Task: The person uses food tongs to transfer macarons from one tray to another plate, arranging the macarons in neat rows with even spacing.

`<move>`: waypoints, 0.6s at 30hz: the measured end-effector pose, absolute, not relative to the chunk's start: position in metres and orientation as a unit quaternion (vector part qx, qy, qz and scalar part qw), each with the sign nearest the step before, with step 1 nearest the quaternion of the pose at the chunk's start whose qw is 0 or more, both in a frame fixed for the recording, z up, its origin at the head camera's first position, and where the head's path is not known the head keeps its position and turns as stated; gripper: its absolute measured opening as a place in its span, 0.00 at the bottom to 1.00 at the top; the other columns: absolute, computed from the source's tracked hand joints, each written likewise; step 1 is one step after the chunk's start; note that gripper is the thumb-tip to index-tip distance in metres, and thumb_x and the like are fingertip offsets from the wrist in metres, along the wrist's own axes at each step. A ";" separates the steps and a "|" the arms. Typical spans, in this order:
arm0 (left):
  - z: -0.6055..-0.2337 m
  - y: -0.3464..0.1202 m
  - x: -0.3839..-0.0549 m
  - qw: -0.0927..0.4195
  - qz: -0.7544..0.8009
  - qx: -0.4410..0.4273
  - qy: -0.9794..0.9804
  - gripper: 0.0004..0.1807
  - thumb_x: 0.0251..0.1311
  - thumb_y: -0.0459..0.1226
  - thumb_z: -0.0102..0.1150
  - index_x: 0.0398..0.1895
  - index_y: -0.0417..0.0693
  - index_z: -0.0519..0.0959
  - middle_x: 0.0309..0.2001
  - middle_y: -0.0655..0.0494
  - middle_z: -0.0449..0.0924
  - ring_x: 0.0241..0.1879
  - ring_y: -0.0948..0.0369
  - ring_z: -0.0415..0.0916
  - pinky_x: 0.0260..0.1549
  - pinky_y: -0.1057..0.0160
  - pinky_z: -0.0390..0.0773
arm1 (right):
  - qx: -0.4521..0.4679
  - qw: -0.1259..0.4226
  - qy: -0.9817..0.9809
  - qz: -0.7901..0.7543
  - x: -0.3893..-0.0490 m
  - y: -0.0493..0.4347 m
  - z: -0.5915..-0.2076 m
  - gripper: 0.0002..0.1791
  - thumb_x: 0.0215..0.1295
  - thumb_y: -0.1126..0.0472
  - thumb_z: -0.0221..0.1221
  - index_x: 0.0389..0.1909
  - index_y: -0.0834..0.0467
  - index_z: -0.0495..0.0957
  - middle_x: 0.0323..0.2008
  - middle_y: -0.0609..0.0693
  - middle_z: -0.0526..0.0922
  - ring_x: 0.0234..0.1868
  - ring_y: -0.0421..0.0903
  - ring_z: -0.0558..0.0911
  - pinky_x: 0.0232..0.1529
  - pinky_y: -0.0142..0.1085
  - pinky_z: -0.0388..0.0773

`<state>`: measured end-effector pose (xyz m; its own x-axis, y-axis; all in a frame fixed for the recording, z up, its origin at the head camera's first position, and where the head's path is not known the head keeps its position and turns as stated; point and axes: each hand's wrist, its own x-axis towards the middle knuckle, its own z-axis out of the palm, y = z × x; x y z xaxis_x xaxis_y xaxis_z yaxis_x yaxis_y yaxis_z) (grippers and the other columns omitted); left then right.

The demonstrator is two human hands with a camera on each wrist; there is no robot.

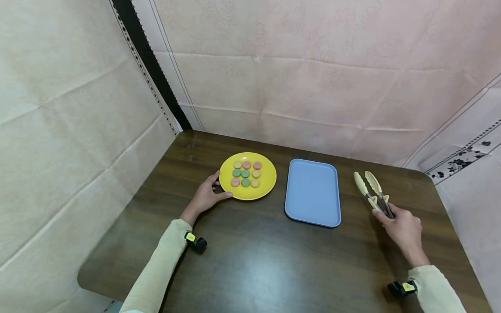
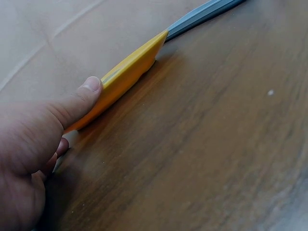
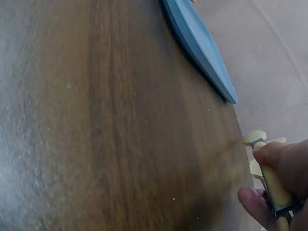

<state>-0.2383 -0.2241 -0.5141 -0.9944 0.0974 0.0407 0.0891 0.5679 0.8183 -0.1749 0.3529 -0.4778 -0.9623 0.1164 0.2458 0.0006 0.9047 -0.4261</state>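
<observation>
My left hand [image 1: 207, 193] holds the left edge of a yellow plate [image 1: 268, 184], its thumb against the near rim and its fingers spread along the side. On the plate lie several small macarons [image 1: 245, 174] in rows, coloured pink, green and pale yellow. In the left wrist view the thumb presses the outside of the plate's rim [image 2: 130, 67]. At the right, my right hand [image 1: 403, 226] grips a pair of tongs [image 1: 373, 193] with cream tips and metal arms. The tips point away from me and stand apart, with nothing between them.
A light blue rectangular tray [image 1: 312, 191] lies between the plate and the tongs. All of it is on a dark brown wooden table [image 1: 250, 243]. Pale cloth walls [image 1: 305, 87] stand close behind the table's far edge and along its left side.
</observation>
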 end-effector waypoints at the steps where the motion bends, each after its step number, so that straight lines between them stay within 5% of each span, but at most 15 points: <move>1: -0.514 -0.224 -0.238 0.005 0.462 0.051 0.886 0.57 0.46 0.54 0.72 0.75 0.48 0.51 0.65 0.50 0.64 0.56 0.55 0.67 0.52 0.52 0.73 | -0.031 0.129 -0.968 0.213 -0.175 0.352 -0.479 0.24 0.63 0.44 0.60 0.48 0.60 0.81 0.23 0.57 0.83 0.26 0.66 0.76 0.25 0.51 0.63; 6: -0.514 -0.224 -0.239 0.006 0.461 0.051 0.886 0.56 0.47 0.54 0.72 0.76 0.49 0.51 0.66 0.51 0.64 0.56 0.56 0.67 0.53 0.52 0.73 | -0.039 0.102 -0.972 0.207 -0.175 0.349 -0.480 0.31 0.63 0.42 0.59 0.55 0.64 0.77 0.36 0.71 0.81 0.32 0.73 0.75 0.28 0.57 0.65; 12: -0.514 -0.223 -0.237 0.008 0.461 0.053 0.886 0.56 0.48 0.53 0.72 0.76 0.49 0.51 0.65 0.51 0.64 0.56 0.56 0.67 0.52 0.52 0.73 | -0.041 0.085 -0.982 0.161 -0.172 0.349 -0.480 0.29 0.59 0.36 0.60 0.36 0.61 0.79 0.19 0.62 0.78 0.19 0.61 0.74 0.17 0.48 0.63; 18: -0.513 -0.225 -0.237 0.012 0.462 0.053 0.885 0.56 0.48 0.54 0.71 0.76 0.48 0.50 0.66 0.50 0.63 0.56 0.56 0.67 0.53 0.52 0.73 | -0.074 0.063 -0.987 0.126 -0.174 0.346 -0.481 0.38 0.52 0.26 0.58 0.20 0.61 0.74 0.12 0.55 0.71 0.15 0.54 0.71 0.13 0.45 0.61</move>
